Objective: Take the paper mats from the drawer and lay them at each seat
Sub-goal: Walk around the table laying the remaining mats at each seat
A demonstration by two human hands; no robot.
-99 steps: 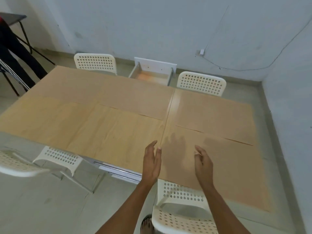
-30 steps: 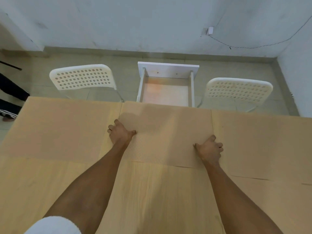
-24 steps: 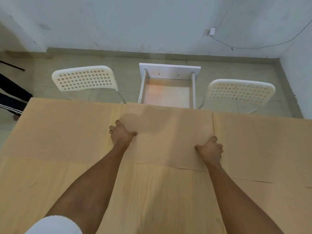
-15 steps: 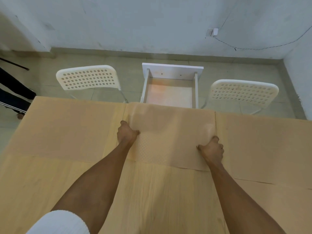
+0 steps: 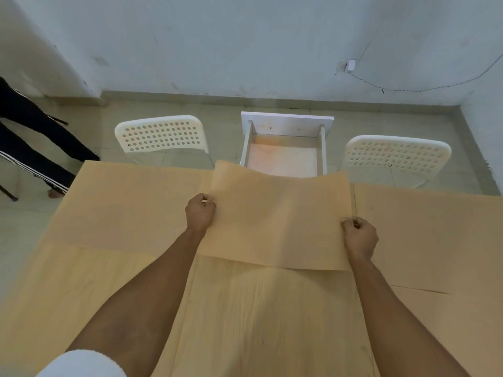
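A tan paper mat [image 5: 277, 216] is lifted off the far middle of the wooden table [image 5: 258, 317], its far edge curling up over the drawer. My left hand [image 5: 200, 212] pinches its left edge and my right hand [image 5: 359, 235] pinches its right edge. Other paper mats lie flat: one at the far left [image 5: 130, 205], one at the far right [image 5: 430, 238]. The white drawer [image 5: 284, 151] stands pulled out beyond the table's far edge, and its visible bottom is bare.
Two white perforated chairs stand at the far side, one on the left [image 5: 162, 136] and one on the right [image 5: 396, 156] of the drawer. A person's dark-trousered legs [image 5: 30, 137] are at the far left. Grey walls close the room behind.
Both hands went from resting on the middle mat to pinching its side edges. The mat has risen off the table and its far edge now overlaps the drawer.
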